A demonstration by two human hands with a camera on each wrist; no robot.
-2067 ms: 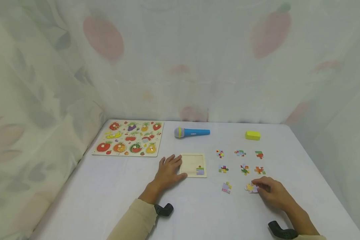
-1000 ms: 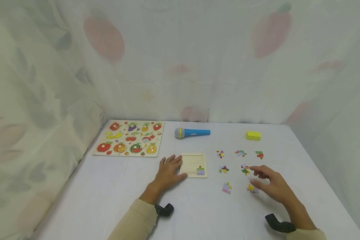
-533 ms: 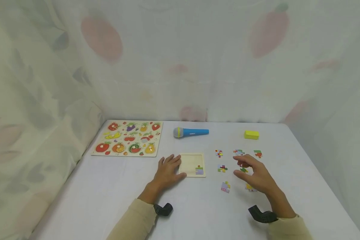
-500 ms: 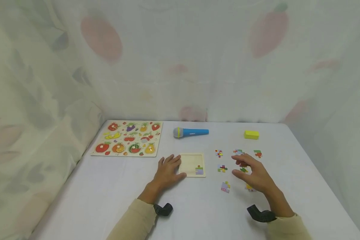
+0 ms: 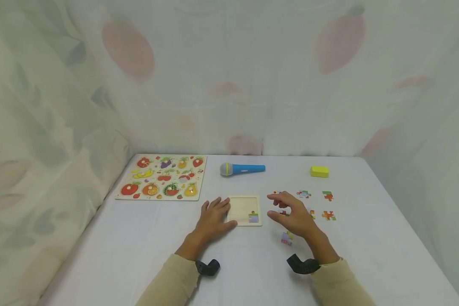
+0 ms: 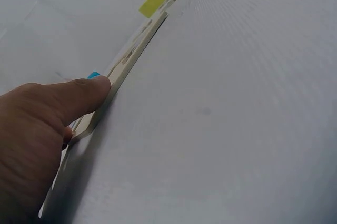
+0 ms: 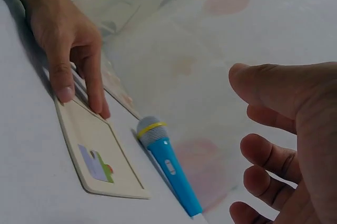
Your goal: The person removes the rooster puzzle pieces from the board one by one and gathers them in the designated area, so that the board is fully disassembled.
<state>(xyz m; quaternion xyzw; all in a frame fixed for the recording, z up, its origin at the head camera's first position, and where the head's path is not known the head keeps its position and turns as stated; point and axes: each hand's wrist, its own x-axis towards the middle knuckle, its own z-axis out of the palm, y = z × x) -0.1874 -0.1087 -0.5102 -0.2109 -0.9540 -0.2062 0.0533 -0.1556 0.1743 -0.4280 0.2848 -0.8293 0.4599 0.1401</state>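
Note:
My left hand (image 5: 213,218) rests at the left side of a square wooden puzzle tray (image 5: 239,197); its thumb and fingertips touch the rim. One lilac and green jigsaw piece (image 5: 253,217) lies in the tray's near right corner, and also shows in the right wrist view. My right hand (image 5: 295,216) hovers over loose jigsaw pieces just right of the tray, thumb and fingers apart, with nothing between them. It partly covers several pieces. In plain sight are a lilac piece (image 5: 287,238), an orange piece (image 5: 328,215), a red and green piece (image 5: 327,196) and a blue piece (image 5: 304,194).
A fruit peg puzzle board (image 5: 160,177) lies at the far left. Behind the tray is a blue toy microphone (image 5: 248,168) with a grey head. A yellow block (image 5: 319,171) sits at the back right. Curtains with printed fruit hang behind the white-covered table (image 5: 237,263).
My right hand has let go of the yellow and lilac piece at the near right and moved left over the other pieces, towards the tray. The left hand has stayed on the rim.

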